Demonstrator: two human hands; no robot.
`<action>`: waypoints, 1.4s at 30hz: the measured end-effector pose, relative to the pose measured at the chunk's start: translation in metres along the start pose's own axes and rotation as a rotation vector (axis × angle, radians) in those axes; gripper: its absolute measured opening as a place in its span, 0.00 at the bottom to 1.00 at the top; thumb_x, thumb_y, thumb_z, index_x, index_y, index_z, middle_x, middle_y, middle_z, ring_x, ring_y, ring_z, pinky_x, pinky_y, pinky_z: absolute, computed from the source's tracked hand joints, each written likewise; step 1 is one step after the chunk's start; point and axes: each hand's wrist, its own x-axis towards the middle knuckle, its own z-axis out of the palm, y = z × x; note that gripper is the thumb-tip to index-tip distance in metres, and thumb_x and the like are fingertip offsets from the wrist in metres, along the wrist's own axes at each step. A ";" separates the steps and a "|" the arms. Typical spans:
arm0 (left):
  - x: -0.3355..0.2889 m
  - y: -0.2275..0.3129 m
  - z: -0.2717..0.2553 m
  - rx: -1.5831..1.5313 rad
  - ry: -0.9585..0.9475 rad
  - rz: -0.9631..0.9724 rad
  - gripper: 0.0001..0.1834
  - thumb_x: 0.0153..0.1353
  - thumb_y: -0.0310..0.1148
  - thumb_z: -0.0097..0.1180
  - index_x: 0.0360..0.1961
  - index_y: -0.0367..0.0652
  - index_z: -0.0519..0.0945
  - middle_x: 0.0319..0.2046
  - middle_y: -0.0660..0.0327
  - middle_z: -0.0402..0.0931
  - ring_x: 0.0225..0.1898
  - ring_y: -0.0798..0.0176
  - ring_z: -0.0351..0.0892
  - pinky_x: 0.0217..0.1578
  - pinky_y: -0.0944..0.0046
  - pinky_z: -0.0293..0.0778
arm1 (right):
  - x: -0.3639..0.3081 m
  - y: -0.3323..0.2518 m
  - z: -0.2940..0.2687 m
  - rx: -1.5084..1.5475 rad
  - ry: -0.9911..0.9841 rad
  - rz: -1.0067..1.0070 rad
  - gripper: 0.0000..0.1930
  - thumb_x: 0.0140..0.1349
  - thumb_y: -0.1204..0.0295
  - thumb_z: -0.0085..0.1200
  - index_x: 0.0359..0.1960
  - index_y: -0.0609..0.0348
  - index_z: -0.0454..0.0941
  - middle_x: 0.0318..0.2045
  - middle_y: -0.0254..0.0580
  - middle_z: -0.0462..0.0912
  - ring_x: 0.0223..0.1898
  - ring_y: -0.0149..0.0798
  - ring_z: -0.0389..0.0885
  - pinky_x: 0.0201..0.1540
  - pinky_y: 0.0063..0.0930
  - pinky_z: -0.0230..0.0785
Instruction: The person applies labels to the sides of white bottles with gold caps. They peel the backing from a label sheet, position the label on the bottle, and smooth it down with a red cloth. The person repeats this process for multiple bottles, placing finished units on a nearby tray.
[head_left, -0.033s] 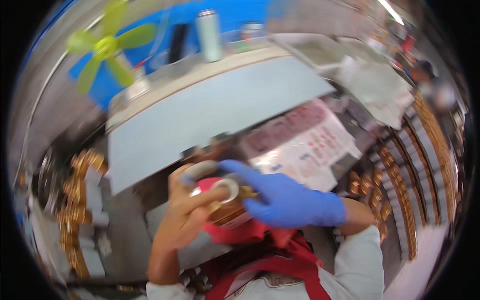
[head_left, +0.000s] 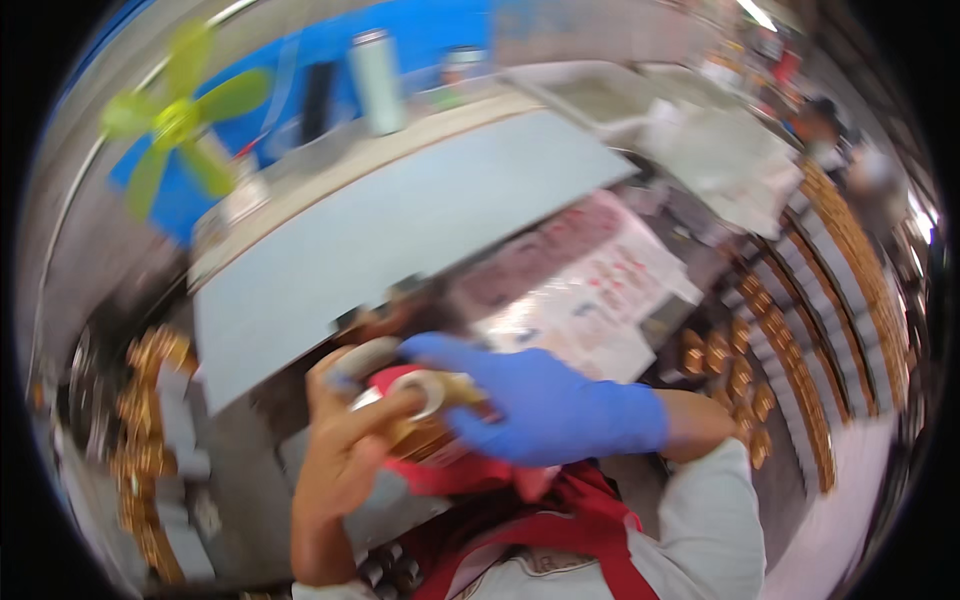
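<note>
My left hand (head_left: 345, 430) is bare apart from a grey cover on one finger and a white band on another. Its fingers are closed around a shiny gold-brown metal piece (head_left: 415, 440). A blue glove covers my right hand (head_left: 545, 400), whose fingers curl over the piece from the other side, against a tan part of it. Red cloth (head_left: 440, 475) lies under and around the piece, in front of my red apron. Motion blur and the fingers hide the piece's exact shape.
A pale board (head_left: 400, 240) lies ahead; printed sheets (head_left: 590, 300) are at its right. A yellow-green fan (head_left: 178, 122) and a pale bottle (head_left: 377, 85) stand behind. Gold-topped pieces line the left (head_left: 150, 440) and right (head_left: 800, 380). A white basin (head_left: 590, 95) sits far right.
The whole view has shifted, so the board, fan and hands appear farther left. Both hands stay on the gold-brown piece, with the grip looking much the same.
</note>
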 end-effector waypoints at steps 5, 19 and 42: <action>-0.016 -0.002 0.014 -0.036 0.122 -0.140 0.40 0.59 0.65 0.37 0.45 0.33 0.76 0.51 0.49 0.68 0.59 0.53 0.56 0.59 0.54 0.51 | 0.009 0.020 0.009 -0.219 0.196 -0.464 0.11 0.55 0.64 0.52 0.36 0.56 0.72 0.25 0.48 0.78 0.26 0.53 0.77 0.26 0.43 0.68; -0.006 0.020 0.033 0.285 0.374 -0.103 0.18 0.61 0.25 0.38 0.49 0.31 0.74 0.47 0.48 0.75 0.49 0.52 0.74 0.54 0.57 0.68 | -0.055 0.057 -0.050 -0.330 0.188 -0.407 0.10 0.55 0.62 0.51 0.32 0.54 0.75 0.28 0.48 0.76 0.25 0.49 0.77 0.26 0.39 0.69; 0.043 0.035 0.118 -0.024 0.059 -0.044 0.23 0.69 0.43 0.39 0.51 0.31 0.71 0.51 0.52 0.71 0.54 0.56 0.68 0.58 0.56 0.61 | -0.629 0.335 0.058 -0.527 1.164 1.839 0.12 0.51 0.58 0.56 0.30 0.51 0.83 0.28 0.48 0.82 0.33 0.49 0.81 0.37 0.40 0.74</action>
